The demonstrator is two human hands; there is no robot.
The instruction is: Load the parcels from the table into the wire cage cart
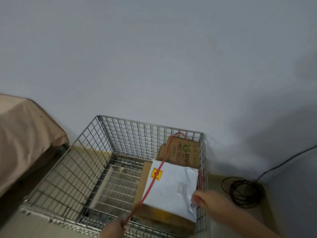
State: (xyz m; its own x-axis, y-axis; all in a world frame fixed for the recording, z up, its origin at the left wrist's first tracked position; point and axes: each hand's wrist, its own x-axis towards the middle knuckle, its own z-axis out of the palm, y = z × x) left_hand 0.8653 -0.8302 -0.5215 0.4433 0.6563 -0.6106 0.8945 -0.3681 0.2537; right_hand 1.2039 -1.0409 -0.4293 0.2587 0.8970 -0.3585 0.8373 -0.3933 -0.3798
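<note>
On the brown cardboard box (183, 152) leaning in the far right corner of the silver wire cage cart (72, 170): a green leaf-shaped logo, beneath it small Latin capitals that look like "CHULV" but too blurred to confirm, beside that two large green Chinese characters, apparently "初绿", and one more line of dark characters along the edge, unreadable. Also a small green oval badge and a line of fine print, both too small to read. On the white plastic mailer parcel (171, 184) lying on a flat brown carton (145, 177): a yellow sticker (156, 174) with red marks, illegible
</note>
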